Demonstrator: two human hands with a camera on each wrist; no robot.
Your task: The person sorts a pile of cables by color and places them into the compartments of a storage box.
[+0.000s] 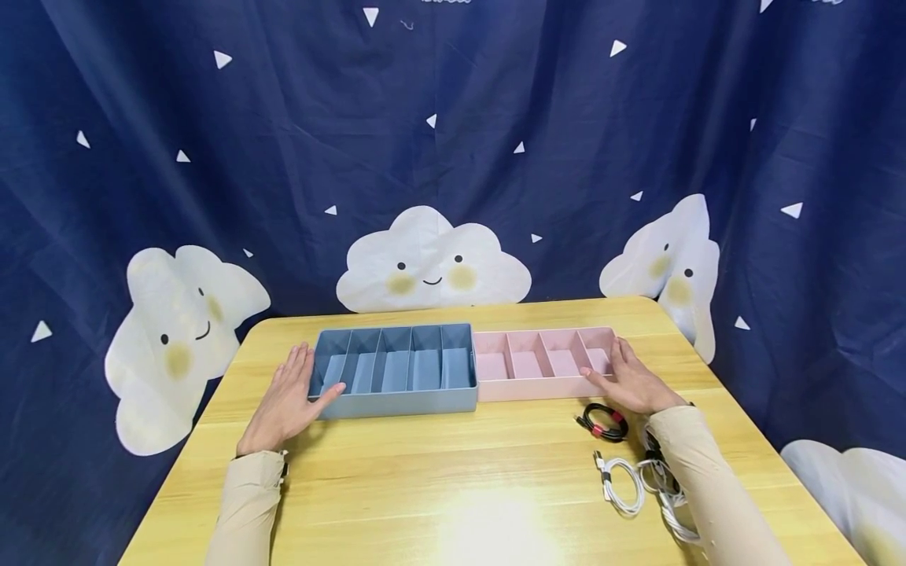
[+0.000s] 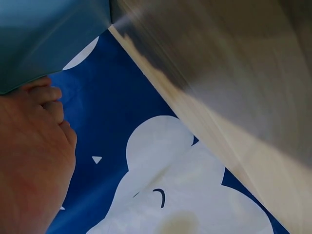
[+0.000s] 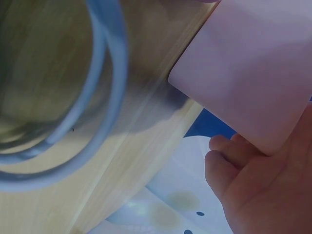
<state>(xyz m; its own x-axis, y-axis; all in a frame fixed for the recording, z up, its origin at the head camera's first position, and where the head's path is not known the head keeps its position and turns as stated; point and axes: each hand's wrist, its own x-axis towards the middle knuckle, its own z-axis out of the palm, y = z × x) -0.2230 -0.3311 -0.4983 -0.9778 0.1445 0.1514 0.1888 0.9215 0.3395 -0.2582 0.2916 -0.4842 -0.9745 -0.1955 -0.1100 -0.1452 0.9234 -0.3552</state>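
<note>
A blue divided box (image 1: 406, 403) and a pink divided box (image 1: 545, 387) stand end to end on the table, each with several compartments. My left hand (image 1: 283, 398) rests against the blue box's left end, fingers extended along it and thumb at the front rim. Against the right end of the pink box lies my right hand (image 1: 635, 383), its thumb on the front rim. In the left wrist view the blue box (image 2: 48, 39) partly hides the fingertips. The pink box (image 3: 243, 68) likewise covers part of the fingers in the right wrist view.
Near my right forearm lie a coiled black cable (image 1: 617, 431) with red ties, a coiled white cable (image 1: 632, 503), and more white cables (image 1: 675, 523) partly hidden by the sleeve. The wooden table (image 1: 396, 479) meets a dark blue cloud-print curtain (image 1: 467, 173) behind.
</note>
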